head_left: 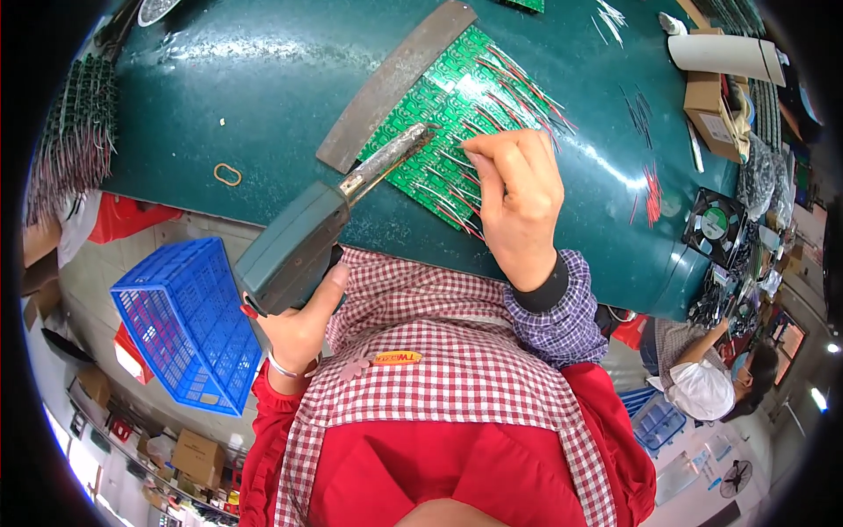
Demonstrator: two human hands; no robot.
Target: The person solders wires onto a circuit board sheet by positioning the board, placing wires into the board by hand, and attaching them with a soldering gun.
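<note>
My left hand [303, 332] grips a dark green soldering gun [297, 241] by its handle. Its metal barrel slants up to the right, and the tip lies over a green circuit board panel [413, 110]. Just right of that tip, my right hand [520, 202] pinches thumb and forefinger together on a thin wire, mostly hidden by the fingertips. Rows of red and white wires [522, 88] stick out rightward from the panel. A flat grey metal bar [395, 83] lies along the panel's left edge.
Loose red wires [652, 195] and dark wires [637, 116] lie on the green table [263, 105] to the right. A small fan [713, 226] and a cardboard box [713, 114] stand at the right edge. A rubber band [227, 174] lies left. A blue crate [189, 321] sits below the table; a co-worker [702, 378] is at lower right.
</note>
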